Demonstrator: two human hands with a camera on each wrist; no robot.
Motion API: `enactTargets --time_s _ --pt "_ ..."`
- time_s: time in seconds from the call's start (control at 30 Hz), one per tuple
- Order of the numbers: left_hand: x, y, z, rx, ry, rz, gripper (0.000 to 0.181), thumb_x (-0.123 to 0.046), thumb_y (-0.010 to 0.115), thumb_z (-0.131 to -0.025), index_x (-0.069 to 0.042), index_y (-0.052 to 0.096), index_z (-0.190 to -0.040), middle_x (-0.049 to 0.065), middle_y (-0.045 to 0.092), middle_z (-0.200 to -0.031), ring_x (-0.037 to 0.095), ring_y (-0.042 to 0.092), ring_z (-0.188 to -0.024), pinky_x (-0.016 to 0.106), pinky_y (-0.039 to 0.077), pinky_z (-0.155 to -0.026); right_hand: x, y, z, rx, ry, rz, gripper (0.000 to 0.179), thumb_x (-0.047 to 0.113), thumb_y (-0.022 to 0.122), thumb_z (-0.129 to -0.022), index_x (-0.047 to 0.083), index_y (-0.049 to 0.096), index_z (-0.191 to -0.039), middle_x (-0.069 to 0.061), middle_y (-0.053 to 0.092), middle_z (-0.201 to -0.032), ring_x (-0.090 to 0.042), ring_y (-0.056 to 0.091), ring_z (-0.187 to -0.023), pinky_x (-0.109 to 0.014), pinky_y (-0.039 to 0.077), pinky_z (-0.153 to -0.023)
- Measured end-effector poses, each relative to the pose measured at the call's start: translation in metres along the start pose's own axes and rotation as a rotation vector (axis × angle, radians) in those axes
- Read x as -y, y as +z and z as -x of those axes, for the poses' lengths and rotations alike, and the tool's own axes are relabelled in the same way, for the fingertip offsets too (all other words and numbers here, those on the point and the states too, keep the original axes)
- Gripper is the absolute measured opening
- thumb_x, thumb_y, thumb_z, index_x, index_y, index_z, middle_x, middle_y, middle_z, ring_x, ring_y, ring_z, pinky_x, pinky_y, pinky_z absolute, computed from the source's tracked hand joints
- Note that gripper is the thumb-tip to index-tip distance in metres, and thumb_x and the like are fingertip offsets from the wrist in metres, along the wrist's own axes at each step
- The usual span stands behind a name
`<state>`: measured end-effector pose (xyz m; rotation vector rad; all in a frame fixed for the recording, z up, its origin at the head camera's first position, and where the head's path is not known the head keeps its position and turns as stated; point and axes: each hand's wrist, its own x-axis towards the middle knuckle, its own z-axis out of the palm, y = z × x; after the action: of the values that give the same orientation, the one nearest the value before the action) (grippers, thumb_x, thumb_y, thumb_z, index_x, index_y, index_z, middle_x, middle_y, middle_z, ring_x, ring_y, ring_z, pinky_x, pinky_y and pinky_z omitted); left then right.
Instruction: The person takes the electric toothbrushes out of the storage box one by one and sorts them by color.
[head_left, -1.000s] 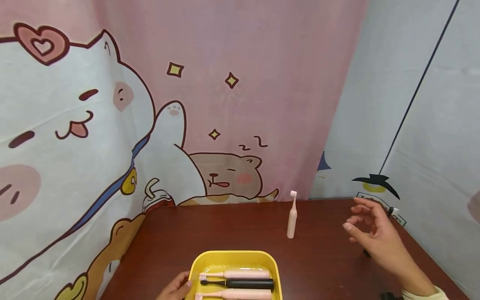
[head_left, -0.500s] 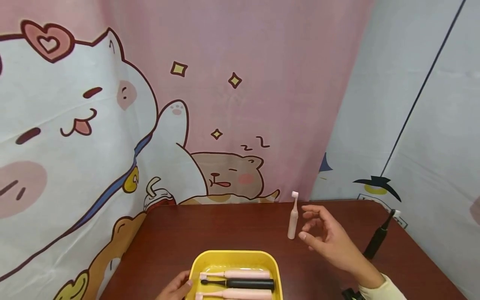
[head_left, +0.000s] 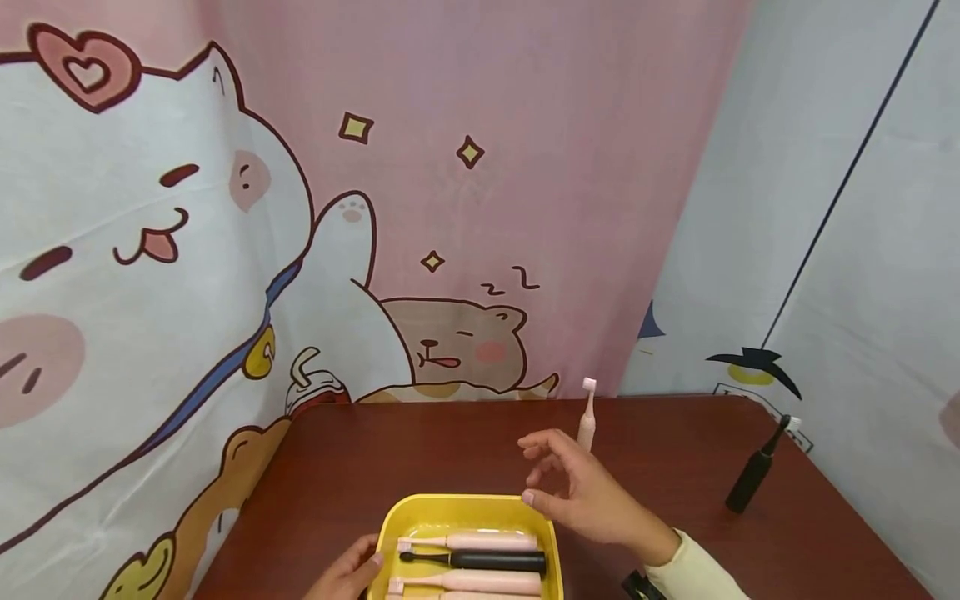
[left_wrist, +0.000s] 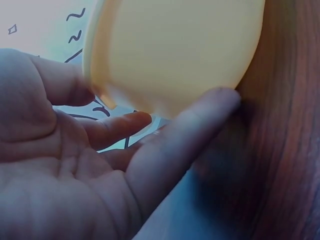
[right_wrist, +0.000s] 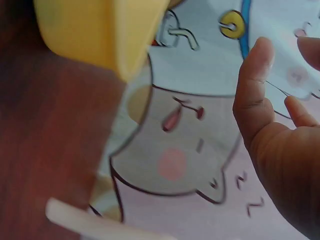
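Observation:
A yellow tray [head_left: 468,505] sits at the table's front in the head view. My left hand [head_left: 347,571] grips its left side, thumb at the rim; in the left wrist view the fingers [left_wrist: 180,140] lie along the outer wall. Inside are a black electric toothbrush [head_left: 502,562] and pink ones [head_left: 495,581], side by side, heads to the left. My right hand [head_left: 588,500], holding nothing, hovers at the tray's right back corner with loosely curved fingers. Behind it a pink electric toothbrush [head_left: 587,429] stands upright, its base hidden by the hand.
A black electric toothbrush [head_left: 750,475] stands on the right part of the dark red-brown table [head_left: 420,442]. A curtain [head_left: 525,125] printed with cartoon animals hangs behind and along the sides. A black strap [head_left: 641,585] is on the right wrist.
My right hand has moved left from beside the standing black toothbrush, past the upright pink one, to the tray's corner. The left hand stays on the tray.

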<state>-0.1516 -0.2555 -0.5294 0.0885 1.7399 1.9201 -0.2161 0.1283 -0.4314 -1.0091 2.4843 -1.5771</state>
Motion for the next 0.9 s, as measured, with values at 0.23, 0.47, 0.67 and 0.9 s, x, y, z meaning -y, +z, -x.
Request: enactTargets --time_s 0.23,0.47,0.67,0.9 --pt "-0.001 0.004 0.002 -0.022 -0.003 -0.024 0.061 -0.025 0.045 -0.106 0.015 0.018 -0.144 0.02 0.056 -0.126 0.027 0.066 -0.105 0.042 0.056 -0.086 -0.016 0.029 -0.006 0.14 -0.014 -0.006 0.045 0.028 0.076 -0.089 0.03 0.052 -0.127 0.001 0.053 -0.123 -0.022 0.064 -0.099 -0.031 0.058 -0.069" --pt "-0.004 0.004 0.002 -0.019 0.005 -0.044 0.06 -0.023 0.041 -0.107 0.017 0.015 -0.143 0.023 0.054 -0.127 0.028 0.065 -0.106 0.042 0.056 -0.086 -0.018 0.047 -0.012 0.274 -0.058 0.015 0.036 0.027 0.074 -0.09 0.028 0.055 -0.121 0.004 0.058 -0.117 -0.019 0.065 -0.099 -0.028 0.058 -0.069" --pt "-0.004 0.004 0.002 -0.035 0.004 -0.066 0.06 -0.024 0.043 -0.107 0.017 0.017 -0.143 0.023 0.055 -0.127 0.027 0.065 -0.106 0.041 0.056 -0.086 -0.02 0.066 -0.012 0.35 -0.193 0.116 0.033 0.023 0.074 -0.091 0.023 0.056 -0.119 0.007 0.061 -0.11 -0.006 0.066 -0.091 -0.024 0.055 -0.08" --pt "-0.003 0.003 0.001 -0.023 0.02 -0.053 0.063 -0.026 0.044 -0.107 0.016 0.017 -0.144 0.022 0.056 -0.126 0.028 0.065 -0.105 0.042 0.056 -0.086 -0.018 0.083 -0.012 0.417 -0.217 0.211 0.034 0.021 0.075 -0.089 0.02 0.059 -0.119 0.004 0.065 -0.112 0.001 0.063 -0.086 -0.017 0.053 -0.076"
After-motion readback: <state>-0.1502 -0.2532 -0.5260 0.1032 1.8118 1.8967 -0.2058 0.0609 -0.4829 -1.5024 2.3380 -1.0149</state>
